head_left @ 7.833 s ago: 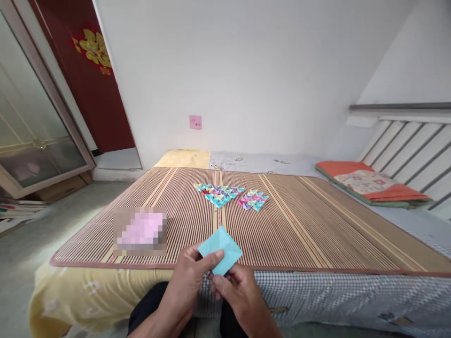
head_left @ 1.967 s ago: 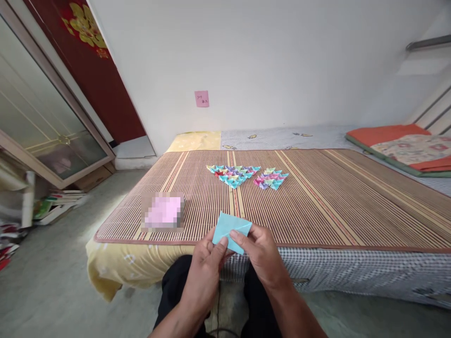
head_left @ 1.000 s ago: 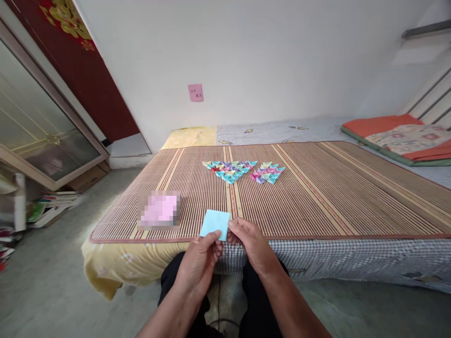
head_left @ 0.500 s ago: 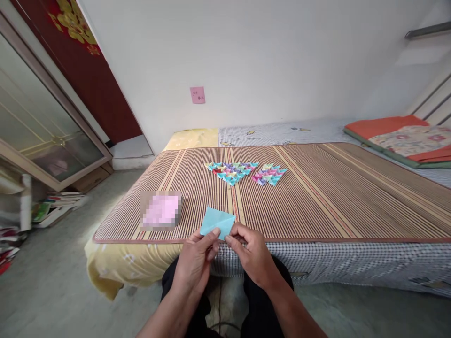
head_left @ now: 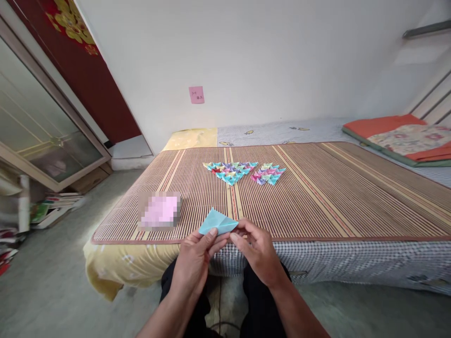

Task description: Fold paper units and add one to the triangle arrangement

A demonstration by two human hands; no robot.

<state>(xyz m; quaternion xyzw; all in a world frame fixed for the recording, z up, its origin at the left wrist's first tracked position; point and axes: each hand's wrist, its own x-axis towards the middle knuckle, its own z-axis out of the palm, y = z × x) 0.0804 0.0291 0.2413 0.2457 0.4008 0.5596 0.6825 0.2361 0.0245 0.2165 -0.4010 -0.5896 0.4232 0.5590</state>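
Observation:
A light-blue sheet of paper (head_left: 217,221) is held above the bed's front edge, with creases across it and its lower part folded so that it looks roughly triangular. My left hand (head_left: 197,249) grips it from the lower left, thumb on top and fingers underneath. At the paper's right corner, my right hand (head_left: 255,246) has its thumb and fingers closed around the edge. Beyond the hands, several small folded paper pieces in many colours lie in two groups, a larger left group (head_left: 230,172) and a smaller right group (head_left: 268,173).
A pixelated pink stack (head_left: 160,211) lies on the striped mat (head_left: 317,202) to the left. Folded orange and floral bedding (head_left: 398,136) rests at the far right. A pink note (head_left: 196,95) is stuck to the wall. Books (head_left: 56,206) lie on the floor at left.
The blue paper has gone from a flatter four-cornered shape to a triangular one, its lower corner folded over. My right hand has shifted slightly right along its edge.

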